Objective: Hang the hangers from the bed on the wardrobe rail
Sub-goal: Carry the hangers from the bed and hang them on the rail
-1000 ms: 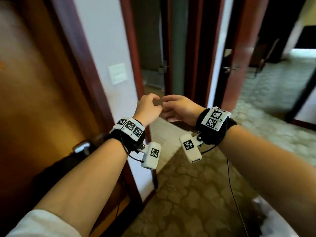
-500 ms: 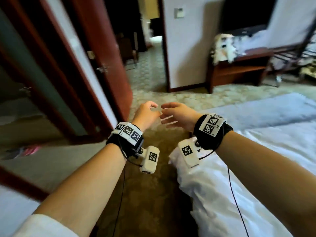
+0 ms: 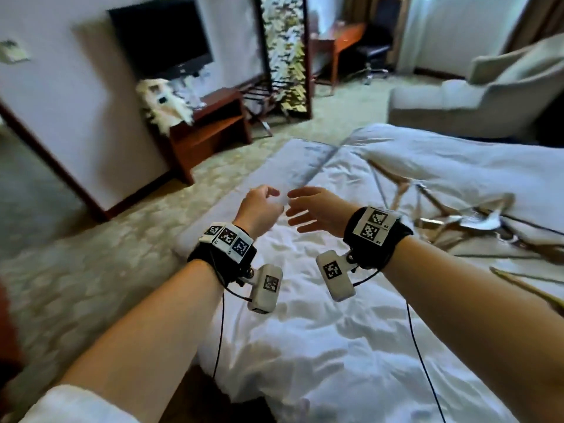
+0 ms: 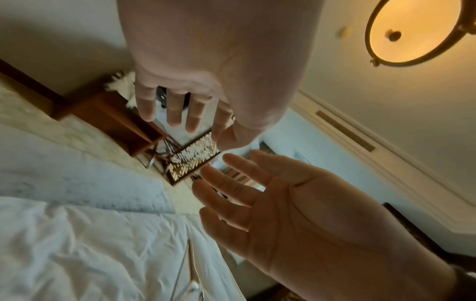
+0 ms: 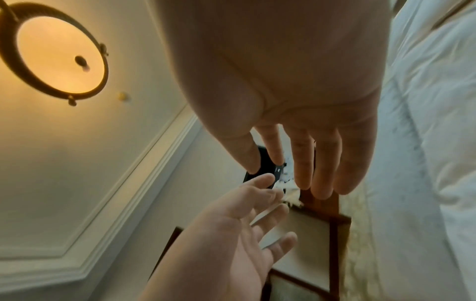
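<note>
Several wooden hangers [image 3: 457,221] with metal hooks lie in a loose heap on the white bed [image 3: 305,346], to the right of both hands. One more hanger [image 3: 528,288] shows at the right edge. My left hand [image 3: 268,195] hovers over the foot of the bed with loosely curled fingers and holds nothing. A little to its right, my right hand [image 3: 302,206] is spread with straight fingers, also empty, about a forearm's length left of the heap. The wrist views show both palms bare: left hand [image 4: 185,114], right hand [image 5: 304,163]. No wardrobe rail is in view.
A wooden TV bench [image 3: 210,126] with a black TV [image 3: 164,35] above it stands against the far wall. A patterned panel [image 3: 287,53] and a luggage rack [image 3: 262,99] stand beside it. A grey armchair [image 3: 476,96] sits beyond the bed. Patterned carpet [image 3: 91,254] runs along the bed's left.
The view has swung right from the doorways to the bed. My hands, which touched fingertip to fingertip, have parted and their fingers have loosened.
</note>
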